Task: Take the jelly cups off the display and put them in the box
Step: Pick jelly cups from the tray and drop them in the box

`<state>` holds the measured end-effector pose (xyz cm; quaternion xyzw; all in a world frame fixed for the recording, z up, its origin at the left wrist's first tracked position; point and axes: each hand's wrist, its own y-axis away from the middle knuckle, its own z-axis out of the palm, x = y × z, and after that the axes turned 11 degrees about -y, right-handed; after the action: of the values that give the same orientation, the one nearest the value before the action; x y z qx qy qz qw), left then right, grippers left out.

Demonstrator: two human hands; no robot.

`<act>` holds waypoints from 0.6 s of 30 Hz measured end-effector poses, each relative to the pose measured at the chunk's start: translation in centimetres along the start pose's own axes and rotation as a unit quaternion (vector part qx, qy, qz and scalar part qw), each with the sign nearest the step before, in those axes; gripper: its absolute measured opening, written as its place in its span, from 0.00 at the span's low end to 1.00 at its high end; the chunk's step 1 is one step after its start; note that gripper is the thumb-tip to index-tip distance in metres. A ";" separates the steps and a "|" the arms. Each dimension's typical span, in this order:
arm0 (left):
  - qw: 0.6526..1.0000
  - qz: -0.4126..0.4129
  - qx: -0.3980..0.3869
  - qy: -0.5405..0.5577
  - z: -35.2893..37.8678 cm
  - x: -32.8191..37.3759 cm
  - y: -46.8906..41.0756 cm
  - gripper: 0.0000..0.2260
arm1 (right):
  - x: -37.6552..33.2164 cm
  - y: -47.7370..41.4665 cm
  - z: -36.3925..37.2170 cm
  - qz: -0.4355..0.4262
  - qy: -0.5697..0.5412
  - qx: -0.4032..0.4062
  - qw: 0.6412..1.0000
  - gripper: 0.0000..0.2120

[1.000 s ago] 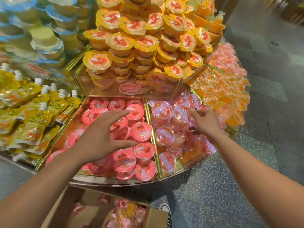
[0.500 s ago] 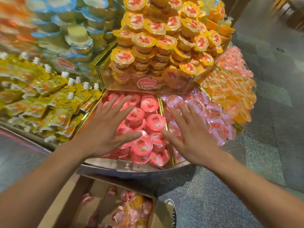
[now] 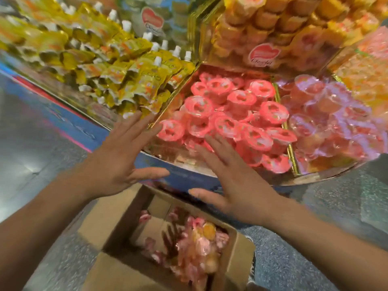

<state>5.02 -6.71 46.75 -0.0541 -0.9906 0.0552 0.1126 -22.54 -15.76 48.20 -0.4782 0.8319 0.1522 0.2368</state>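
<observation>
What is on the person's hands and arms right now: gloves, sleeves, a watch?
Nothing worn shows. The left hand and right hand are bare: no gloves, rings or watch visible. The left forearm and right forearm are uncovered to the frame edge, no sleeves.

A shop: beyond the left hand point(image 3: 117, 162) and right hand point(image 3: 237, 185) rises a tiered display point(image 3: 315, 177), its gold-edged compartments heaped with pink jelly cups point(image 3: 231, 114), yellow spouted pouches point(image 3: 130, 66) and orange cups point(image 3: 273, 22) behind a brand sticker point(image 3: 264, 54). Below the hands, a cardboard box point(image 3: 109, 217) sits on speckled floor point(image 3: 336, 217).
</observation>
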 end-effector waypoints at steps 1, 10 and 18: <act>1.000 -0.006 0.000 0.001 0.7 -0.6 1.2 0.43 | -0.3 -0.3 1.4 -0.010 -0.006 -0.005 1.000 0.41; 0.997 -0.063 -0.044 0.016 10.8 -5.2 9.3 0.42 | 1.0 -3.0 13.9 -0.007 -0.030 -0.129 0.991 0.42; 0.993 -0.048 -0.102 -0.018 22.9 -7.4 12.3 0.39 | 7.4 -4.4 26.5 -0.027 0.013 -0.145 0.989 0.42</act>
<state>8.06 2.36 21.46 -0.0172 -0.9944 -0.0511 0.0913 -15.36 -10.58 21.80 -0.5316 0.7911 0.2582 0.1579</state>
